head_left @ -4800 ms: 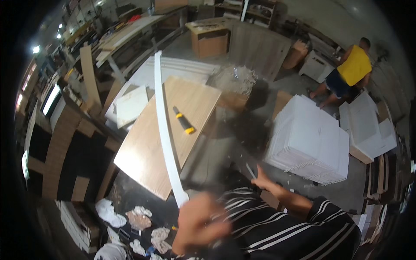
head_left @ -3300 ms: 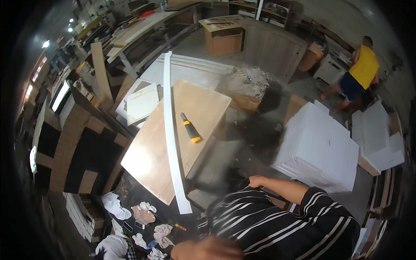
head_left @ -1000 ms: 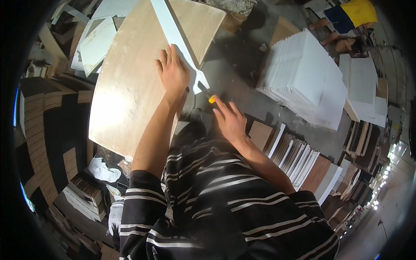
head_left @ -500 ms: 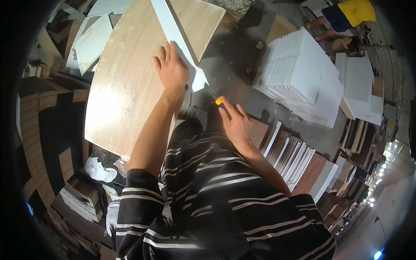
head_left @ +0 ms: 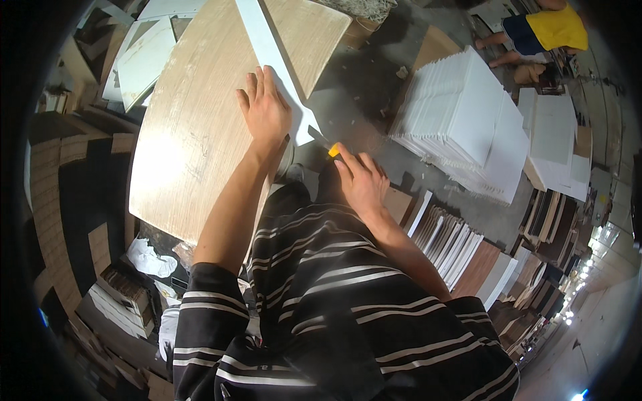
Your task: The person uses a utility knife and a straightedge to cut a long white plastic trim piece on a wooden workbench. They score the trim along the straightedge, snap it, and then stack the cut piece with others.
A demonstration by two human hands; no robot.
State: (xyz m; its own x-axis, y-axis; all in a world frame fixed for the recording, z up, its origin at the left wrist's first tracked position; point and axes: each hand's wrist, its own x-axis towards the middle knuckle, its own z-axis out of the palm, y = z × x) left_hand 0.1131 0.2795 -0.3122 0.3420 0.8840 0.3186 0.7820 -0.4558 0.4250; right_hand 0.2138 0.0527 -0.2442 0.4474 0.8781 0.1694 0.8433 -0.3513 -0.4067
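Observation:
A long white strip of board (head_left: 275, 67) lies across the wood-grain tabletop (head_left: 194, 107), its notched near end sticking out past the edge. My left hand (head_left: 267, 115) rests flat with fingers stretched out, the fingertips at the strip's left side. My right hand (head_left: 362, 184) is closed around a yellow-handled knife (head_left: 334, 150). The knife's grey blade (head_left: 317, 136) points up and left, at the corner of the strip's near end. Most of the handle is hidden by my fingers.
Tall stacks of white panels (head_left: 448, 113) stand on the floor to the right. Upright boards (head_left: 455, 247) lean in a row nearer me. White offcuts (head_left: 144, 63) lie at the far left. A person in a yellow top (head_left: 558, 28) bends at the far right.
My right hand has shifted slightly left, and the knife's blade now shows more fully over the strip's near corner. My left hand has stayed almost still.

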